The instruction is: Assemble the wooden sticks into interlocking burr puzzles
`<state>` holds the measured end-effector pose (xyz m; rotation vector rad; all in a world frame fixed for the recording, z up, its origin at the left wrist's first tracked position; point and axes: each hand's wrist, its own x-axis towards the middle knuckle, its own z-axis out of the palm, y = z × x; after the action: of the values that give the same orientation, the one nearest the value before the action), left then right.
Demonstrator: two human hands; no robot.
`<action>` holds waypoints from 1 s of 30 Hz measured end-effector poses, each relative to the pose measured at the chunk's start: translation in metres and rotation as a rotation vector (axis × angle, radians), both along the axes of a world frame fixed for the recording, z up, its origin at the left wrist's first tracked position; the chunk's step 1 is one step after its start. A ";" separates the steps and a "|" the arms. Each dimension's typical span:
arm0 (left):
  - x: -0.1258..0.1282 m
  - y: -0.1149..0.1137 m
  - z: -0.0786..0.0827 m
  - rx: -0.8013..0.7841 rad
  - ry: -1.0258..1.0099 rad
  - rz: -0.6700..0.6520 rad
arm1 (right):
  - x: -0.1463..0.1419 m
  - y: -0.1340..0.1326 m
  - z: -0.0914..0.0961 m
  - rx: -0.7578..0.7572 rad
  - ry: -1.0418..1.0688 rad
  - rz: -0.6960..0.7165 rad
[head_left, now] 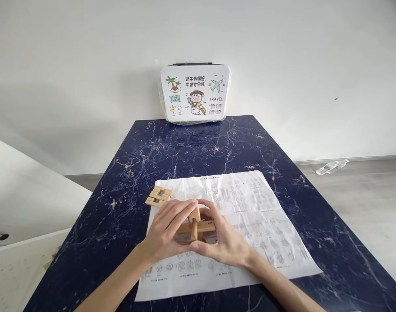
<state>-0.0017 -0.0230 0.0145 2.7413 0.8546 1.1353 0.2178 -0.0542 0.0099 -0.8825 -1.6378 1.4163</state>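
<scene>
Both my hands curl round a wooden interlocking puzzle [202,226] made of notched sticks that cross one another. My left hand [167,229] grips it from the left, with the fingers over its upper part. From the other side my right hand [225,236] closes on it, the thumb at the lower front and the fingers behind. One stick bears a printed "2" near its right end. Fingers hide much of the puzzle's sides. Loose notched wooden pieces [159,196] lie together just beyond my left hand, at the paper's upper left corner.
A creased printed instruction sheet [276,225] with small diagrams lies under my hands on the dark blue marbled table [198,151]. At the far edge, a white cartoon-printed case [195,93] stands against the wall. A clear plastic item [332,166] lies on the floor at right.
</scene>
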 end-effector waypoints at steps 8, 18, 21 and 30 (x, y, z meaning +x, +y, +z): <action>-0.004 0.006 0.005 0.068 -0.033 0.145 | 0.019 0.011 -0.001 0.026 0.078 -0.199; -0.002 0.003 0.005 0.005 -0.088 0.174 | 0.028 0.024 -0.033 0.320 -0.540 -0.577; -0.002 0.001 0.005 -0.043 -0.090 0.171 | 0.027 0.022 -0.029 0.445 -0.554 -0.524; -0.004 0.000 0.002 -0.302 -0.125 0.125 | 0.026 0.008 0.000 0.470 -0.285 -0.202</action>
<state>-0.0058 -0.0231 0.0168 2.3787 1.0921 1.0811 0.2441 -0.0459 0.0100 -0.9636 -1.9218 0.7435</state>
